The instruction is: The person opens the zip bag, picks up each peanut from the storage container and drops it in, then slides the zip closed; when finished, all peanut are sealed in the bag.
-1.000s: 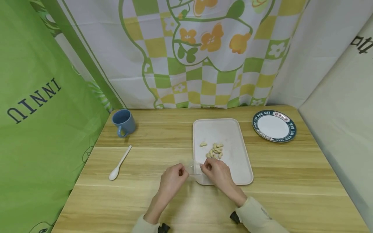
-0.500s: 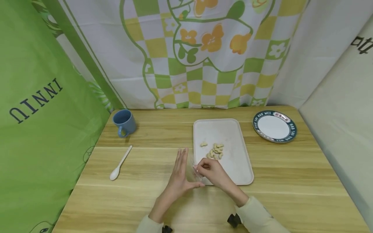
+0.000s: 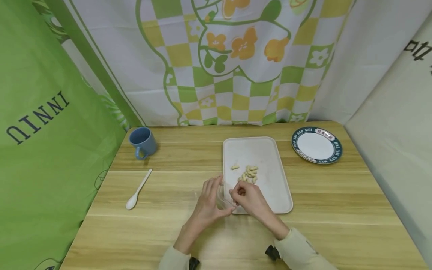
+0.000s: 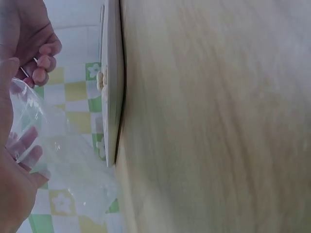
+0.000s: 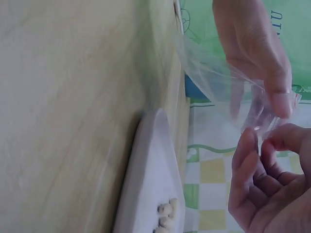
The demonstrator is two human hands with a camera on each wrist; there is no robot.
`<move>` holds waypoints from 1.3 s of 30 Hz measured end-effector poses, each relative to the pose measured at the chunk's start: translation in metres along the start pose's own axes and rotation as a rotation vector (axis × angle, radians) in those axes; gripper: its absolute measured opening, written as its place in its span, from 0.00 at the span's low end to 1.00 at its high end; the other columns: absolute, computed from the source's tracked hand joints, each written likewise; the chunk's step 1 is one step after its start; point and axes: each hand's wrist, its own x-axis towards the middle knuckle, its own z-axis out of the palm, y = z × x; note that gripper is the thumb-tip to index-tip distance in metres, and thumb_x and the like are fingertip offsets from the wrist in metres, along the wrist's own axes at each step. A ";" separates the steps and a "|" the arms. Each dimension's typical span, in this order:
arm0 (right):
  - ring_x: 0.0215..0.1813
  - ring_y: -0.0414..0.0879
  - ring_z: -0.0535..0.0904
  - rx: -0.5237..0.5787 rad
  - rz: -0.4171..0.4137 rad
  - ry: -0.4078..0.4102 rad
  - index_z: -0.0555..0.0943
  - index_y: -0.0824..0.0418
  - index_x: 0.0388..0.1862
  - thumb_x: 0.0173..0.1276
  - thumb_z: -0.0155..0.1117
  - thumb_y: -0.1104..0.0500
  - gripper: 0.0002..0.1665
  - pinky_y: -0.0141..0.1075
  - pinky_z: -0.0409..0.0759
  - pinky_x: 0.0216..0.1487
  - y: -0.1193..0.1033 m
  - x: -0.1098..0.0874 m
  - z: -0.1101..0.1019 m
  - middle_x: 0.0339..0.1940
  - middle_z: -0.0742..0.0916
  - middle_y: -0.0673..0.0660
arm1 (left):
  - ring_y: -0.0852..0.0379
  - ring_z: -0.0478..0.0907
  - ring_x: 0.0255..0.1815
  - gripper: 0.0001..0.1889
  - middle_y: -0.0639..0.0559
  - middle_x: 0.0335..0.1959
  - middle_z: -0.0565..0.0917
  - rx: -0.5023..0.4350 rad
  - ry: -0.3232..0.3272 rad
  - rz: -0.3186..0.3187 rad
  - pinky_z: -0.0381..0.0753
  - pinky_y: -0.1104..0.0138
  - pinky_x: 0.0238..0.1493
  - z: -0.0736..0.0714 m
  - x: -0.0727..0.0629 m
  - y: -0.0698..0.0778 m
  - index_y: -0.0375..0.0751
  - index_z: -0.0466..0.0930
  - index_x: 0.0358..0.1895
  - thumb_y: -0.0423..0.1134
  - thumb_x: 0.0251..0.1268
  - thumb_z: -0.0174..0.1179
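Bag [image 4: 73, 160] in pinched right fingers [image 5: 245, 145], left fingers [image 3: 212, 187] half-spread, drape plain only in wrist views.

The left hand [image 3: 210, 201] curves its fingers and thumb about a clear bag [image 3: 224, 198]; the right hand [image 3: 251, 197] pinches the bag from the other side; just beyond the right hand, peanuts [image 3: 250, 174] lie on a white tray [image 3: 271, 191], one apart from the pile; well to the left of the left hand, a white spoon [image 3: 138, 190] rests on the table [image 3: 337, 210], a blue mug [image 3: 144, 141] farther off; beyond the right hand, rightward, sits a dark-rimmed plate [image 3: 316, 146].
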 end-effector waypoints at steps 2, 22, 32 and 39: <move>0.19 0.36 0.75 -0.054 -0.024 0.033 0.76 0.56 0.21 0.63 0.63 0.62 0.10 0.29 0.74 0.23 -0.001 0.001 -0.001 0.16 0.81 0.45 | 0.48 0.67 0.58 0.53 0.48 0.49 0.72 0.033 0.014 0.029 0.76 0.59 0.55 0.000 0.002 -0.001 0.36 0.57 0.70 0.46 0.38 0.79; 0.32 0.50 0.79 -0.444 0.006 -0.001 0.84 0.66 0.38 0.61 0.65 0.66 0.07 0.42 0.77 0.31 0.051 0.070 -0.077 0.30 0.85 0.58 | 0.43 0.64 0.60 0.48 0.45 0.52 0.72 -0.201 0.028 -0.117 0.68 0.48 0.63 0.013 0.002 -0.021 0.29 0.57 0.69 0.33 0.40 0.73; 0.39 0.53 0.79 -0.455 0.065 -0.128 0.85 0.66 0.44 0.65 0.63 0.62 0.12 0.47 0.77 0.41 0.076 0.090 -0.074 0.37 0.84 0.62 | 0.44 0.62 0.63 0.48 0.47 0.53 0.73 -0.302 0.026 -0.169 0.63 0.46 0.65 0.012 0.003 -0.027 0.32 0.55 0.71 0.35 0.44 0.72; 0.36 0.50 0.77 -0.420 0.024 -0.127 0.86 0.66 0.40 0.64 0.65 0.63 0.08 0.43 0.77 0.39 0.086 0.094 -0.069 0.33 0.83 0.58 | 0.45 0.62 0.63 0.45 0.46 0.54 0.72 -0.332 0.000 -0.221 0.62 0.46 0.66 0.013 0.004 -0.029 0.30 0.59 0.69 0.37 0.45 0.70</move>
